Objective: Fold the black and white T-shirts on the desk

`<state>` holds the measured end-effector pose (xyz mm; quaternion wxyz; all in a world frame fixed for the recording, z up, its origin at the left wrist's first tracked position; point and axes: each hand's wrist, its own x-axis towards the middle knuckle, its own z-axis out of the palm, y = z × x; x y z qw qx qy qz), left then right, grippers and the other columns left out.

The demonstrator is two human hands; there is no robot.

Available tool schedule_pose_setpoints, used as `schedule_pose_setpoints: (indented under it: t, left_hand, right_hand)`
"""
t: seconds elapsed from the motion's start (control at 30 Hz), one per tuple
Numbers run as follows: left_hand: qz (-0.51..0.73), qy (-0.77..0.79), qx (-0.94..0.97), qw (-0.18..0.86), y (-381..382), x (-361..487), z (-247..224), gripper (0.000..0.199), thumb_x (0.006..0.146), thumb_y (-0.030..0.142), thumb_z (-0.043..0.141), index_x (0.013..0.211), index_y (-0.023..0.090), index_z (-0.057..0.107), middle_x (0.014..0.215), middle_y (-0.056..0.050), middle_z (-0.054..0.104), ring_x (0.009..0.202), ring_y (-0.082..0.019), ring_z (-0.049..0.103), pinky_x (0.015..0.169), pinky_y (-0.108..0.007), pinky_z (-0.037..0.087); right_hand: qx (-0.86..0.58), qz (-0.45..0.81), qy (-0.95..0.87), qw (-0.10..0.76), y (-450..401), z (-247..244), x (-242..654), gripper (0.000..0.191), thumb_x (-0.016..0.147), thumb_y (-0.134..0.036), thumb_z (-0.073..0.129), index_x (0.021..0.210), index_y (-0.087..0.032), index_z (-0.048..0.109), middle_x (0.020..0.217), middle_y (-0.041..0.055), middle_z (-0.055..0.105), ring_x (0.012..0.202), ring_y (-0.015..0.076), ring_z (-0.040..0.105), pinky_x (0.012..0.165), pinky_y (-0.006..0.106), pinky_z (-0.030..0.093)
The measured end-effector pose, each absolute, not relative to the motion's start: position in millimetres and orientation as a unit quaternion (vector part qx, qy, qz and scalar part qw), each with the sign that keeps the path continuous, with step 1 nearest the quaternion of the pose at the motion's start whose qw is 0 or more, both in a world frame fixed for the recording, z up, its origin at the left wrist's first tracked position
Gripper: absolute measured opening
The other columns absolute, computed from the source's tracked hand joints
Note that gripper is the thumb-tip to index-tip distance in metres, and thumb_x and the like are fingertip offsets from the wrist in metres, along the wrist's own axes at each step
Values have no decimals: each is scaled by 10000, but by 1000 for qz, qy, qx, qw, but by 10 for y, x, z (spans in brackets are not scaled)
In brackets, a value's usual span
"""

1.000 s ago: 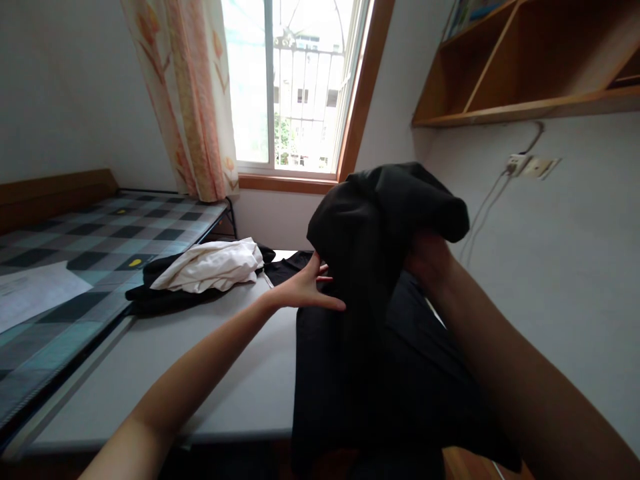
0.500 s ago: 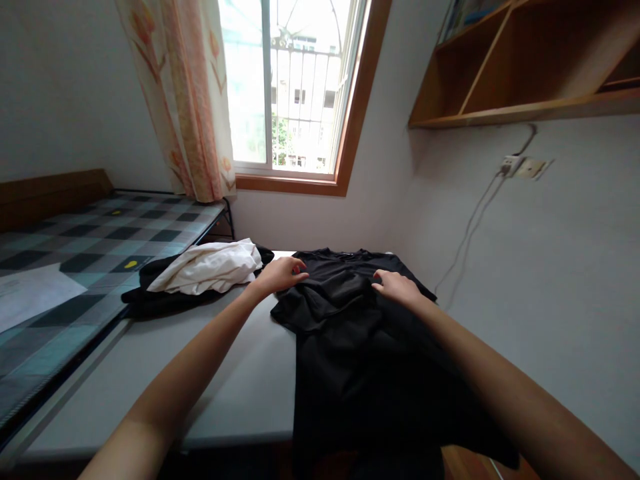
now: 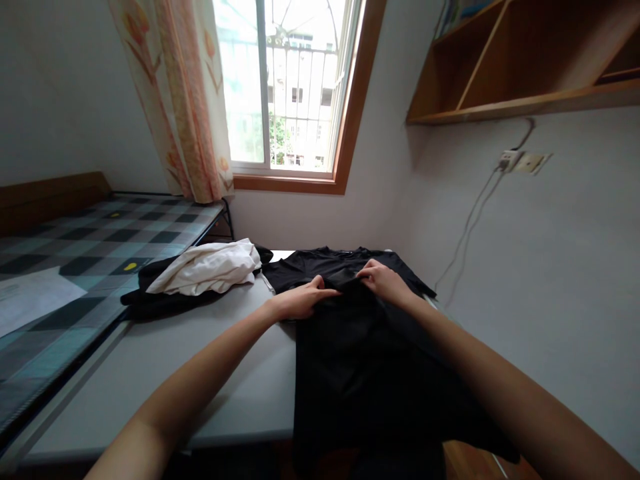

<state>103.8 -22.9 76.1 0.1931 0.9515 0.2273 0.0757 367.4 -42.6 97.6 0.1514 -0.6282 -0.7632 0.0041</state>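
Observation:
A black T-shirt (image 3: 350, 373) lies spread on the white table, collar toward the window, its lower part hanging over the front edge. My left hand (image 3: 305, 298) rests on the shirt's left side, thumb raised apart from a forefinger stretched to the right along the cloth. Across from it, my right hand (image 3: 384, 280) pinches a raised fold of the black fabric between thumb and fingers. The fold runs between both hands. The undersides of my fingers are partly hidden by the cloth.
Left of the shirt, a crumpled white garment (image 3: 210, 267) lies on dark clothing (image 3: 155, 305) on the table (image 3: 240, 373). A bed with a checked mattress (image 3: 165, 220) adjoins the table, with a paper sheet (image 3: 37, 297) on it. A wooden shelf (image 3: 520, 100) hangs at upper right.
My left hand has moved right and nearer to me, onto the cloth. My right hand has shifted slightly left and taken hold of fabric. The shirt's left sleeve area now lies flatter and farther out.

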Motion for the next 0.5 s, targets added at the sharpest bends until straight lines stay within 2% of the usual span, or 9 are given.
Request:
schedule_pose_setpoints:
  t: [0.07,0.1,0.2,0.27,0.33,0.43,0.5]
  left_hand:
    - [126,240,939,210,-180,1003,883,849,688,-20,494,1475,278,382,1164,-56,529,932,-150,576,897,-269,457]
    - [153,249,931,218,-146,975,953,790,684,1,502,1430,258,459,1102,-50,560,906,-156,576,872,-271,465]
    - [258,319,885,222,11,818,1151,462,672,79,551,1087,190,723,916,-37,608,843,-170,581,810,-275,482]
    - [346,398,824,207,142,651,1249,322,695,131,564,953,161,754,851,-40,617,801,-173,582,772,-284,488]
    - [421,478,750,178,268,454,1310,322,733,176,551,990,153,743,825,-43,631,776,-179,583,738,-299,488]
    - [470,562,671,116,404,192,1332,323,767,213,519,1007,171,731,829,-52,631,810,-209,585,756,-337,478]
    - [469,579,661,90,452,97,1304,295,756,185,516,951,181,737,861,-58,626,849,-218,580,802,-345,469]
  right_hand:
    - [-642,21,-731,230,-377,1029,3799,205,835,-200,548,910,-192,738,955,71,667,736,152,628,714,260,494]
    - [-649,35,-710,272,-362,1068,3880,206,827,-198,544,922,-176,726,917,74,677,735,159,631,717,268,502]
    - [-669,81,-621,400,-367,1226,4193,218,761,-193,582,951,-151,680,832,74,685,739,191,643,701,298,529]
    - [-683,115,-535,483,-407,1346,4447,212,744,-213,597,940,-156,653,782,70,671,696,202,644,671,329,550]
    - [-694,151,-442,548,-473,1447,4719,173,768,-244,588,914,-164,633,745,84,655,658,214,643,660,368,568]
    - [-706,144,-376,582,-643,1482,5101,198,816,-330,585,953,-190,616,815,127,673,693,242,653,667,397,573]
    - [-715,119,-420,546,-809,1396,5286,197,839,-391,569,943,-230,613,853,131,686,707,243,653,660,390,567]
